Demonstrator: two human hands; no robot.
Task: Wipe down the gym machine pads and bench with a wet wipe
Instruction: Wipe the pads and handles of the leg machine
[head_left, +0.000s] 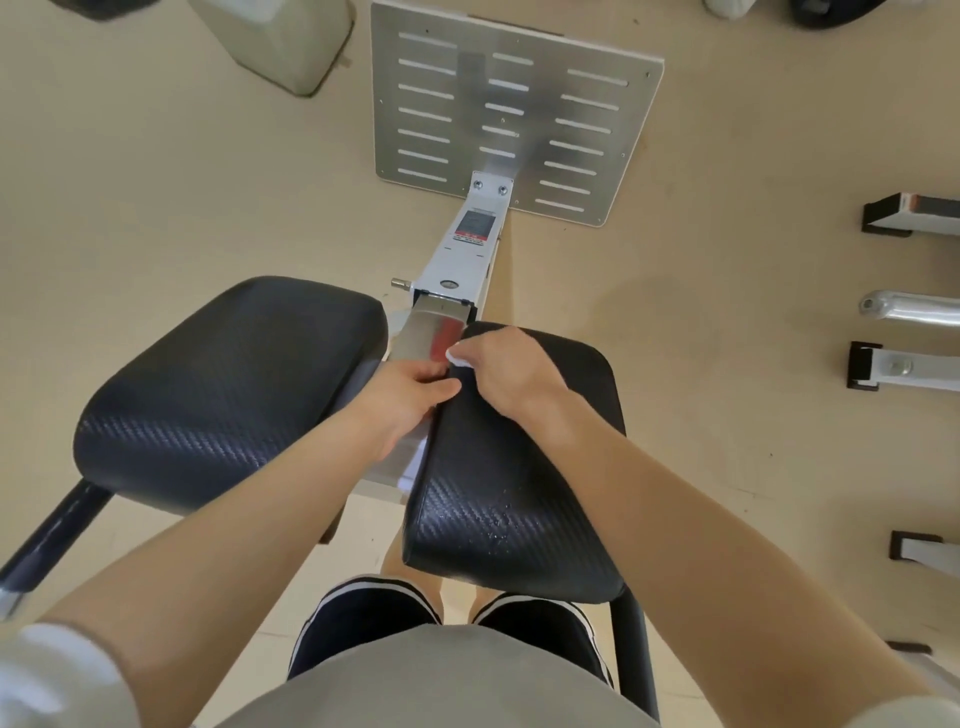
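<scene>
Two black textured pads sit side by side on a white machine frame. The left pad (228, 395) is dry. The right pad (519, 483) shows wet droplets near its front. My right hand (506, 371) grips a white wet wipe (460, 357) at the right pad's far inner corner. My left hand (410, 395) rests in the gap between the pads, its fingers touching the right pad's inner edge beside the metal post (431, 332).
A slotted metal footplate (509, 109) lies on the beige floor ahead, joined by a white beam (467, 249). A black handle bar (57, 530) juts out at lower left. Other machines' feet (904, 213) stand at the right edge. A pale container (280, 36) sits top left.
</scene>
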